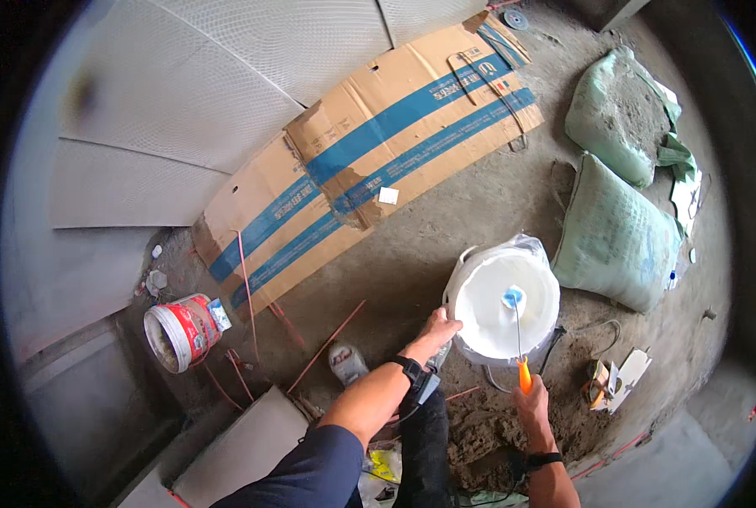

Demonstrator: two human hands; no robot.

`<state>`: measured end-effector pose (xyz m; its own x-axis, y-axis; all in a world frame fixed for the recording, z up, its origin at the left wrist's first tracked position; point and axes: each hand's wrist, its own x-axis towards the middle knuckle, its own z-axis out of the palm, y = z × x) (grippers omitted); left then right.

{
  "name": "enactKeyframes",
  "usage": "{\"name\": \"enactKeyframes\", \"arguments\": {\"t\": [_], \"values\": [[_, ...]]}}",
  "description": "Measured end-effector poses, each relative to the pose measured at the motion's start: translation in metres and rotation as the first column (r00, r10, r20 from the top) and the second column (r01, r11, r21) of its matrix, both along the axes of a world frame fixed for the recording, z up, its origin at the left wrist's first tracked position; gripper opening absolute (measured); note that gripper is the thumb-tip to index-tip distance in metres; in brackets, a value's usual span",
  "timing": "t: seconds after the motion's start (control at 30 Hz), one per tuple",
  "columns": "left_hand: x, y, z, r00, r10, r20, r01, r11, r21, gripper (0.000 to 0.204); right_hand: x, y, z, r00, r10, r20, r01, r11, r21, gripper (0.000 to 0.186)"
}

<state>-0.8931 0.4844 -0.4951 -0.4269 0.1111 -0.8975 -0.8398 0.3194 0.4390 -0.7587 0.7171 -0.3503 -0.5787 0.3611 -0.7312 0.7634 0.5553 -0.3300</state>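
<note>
A white bucket point(473, 311) with clear plastic film around its rim stands on the floor before me. Its inside is coated white, with white material at the bottom. My left hand point(435, 332) grips the bucket's left rim, the thumb over the edge. In my right hand point(532, 405), closed round an orange handle, is a paint roller point(524, 372). Its thin metal rod slants down into the bucket. The blue end of the roller rests in the white material, so most of its head is hidden.
Flattened cardboard point(403, 161) lies beyond the bucket. A green sack point(619, 233) and an open sack of grey material point(619, 110) stand at right. A red-and-white bucket point(187, 332) tilts at left. Loose brown mortar point(488, 432) lies near my feet, beside cables.
</note>
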Motion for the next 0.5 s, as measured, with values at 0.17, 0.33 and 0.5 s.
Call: {"name": "enactKeyframes", "arguments": {"t": [0.17, 0.33, 0.5], "values": [[-0.042, -0.055, 0.024, 0.989, 0.149, 0.007, -0.149, 0.989, -0.020, 0.052, -0.044, -0.029, 0.006, 0.988, 0.116, -0.102, -0.118, 0.993, -0.013, 0.033], [-0.096, -0.121, 0.023, 0.970, 0.186, -0.158, -0.200, 0.977, -0.074, 0.048, -0.099, -0.084, 0.002, 0.976, 0.209, -0.068, -0.211, 0.977, -0.025, 0.036], [-0.149, -0.189, 0.003, 0.935, 0.319, -0.153, -0.321, 0.947, 0.009, 0.049, -0.164, -0.152, -0.001, 0.961, 0.241, -0.137, -0.249, 0.967, -0.045, 0.036]]}}
